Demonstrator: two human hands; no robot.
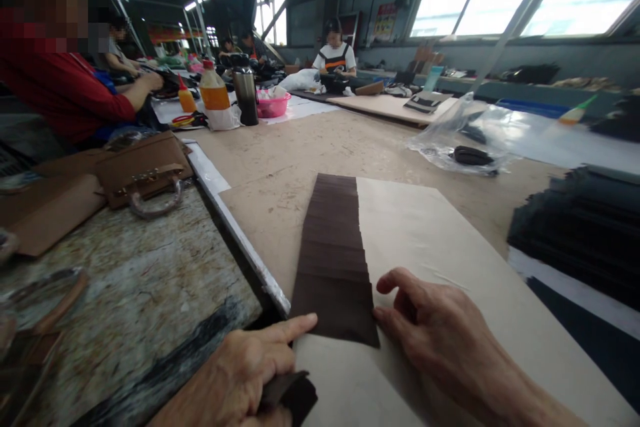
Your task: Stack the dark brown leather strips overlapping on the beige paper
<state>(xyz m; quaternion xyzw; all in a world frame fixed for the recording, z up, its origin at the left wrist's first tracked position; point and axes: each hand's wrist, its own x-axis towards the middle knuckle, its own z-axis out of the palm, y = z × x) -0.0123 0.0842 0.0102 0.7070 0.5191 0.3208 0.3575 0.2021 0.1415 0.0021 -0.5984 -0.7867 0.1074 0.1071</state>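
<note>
Head view: a row of overlapped brown strips [333, 257] runs along the left edge of a beige sheet [450, 267] on the table [320, 147]. The left hand [245, 373] points its index finger at the nearest strip's lower left corner, the other fingers curled on a dark piece [293, 397], perhaps another strip. The right hand [440, 333] rests on the sheet, fingers loosely bent, tips touching the strip's right edge. A brown handbag [145, 170] lies well apart on the left slab
</note>
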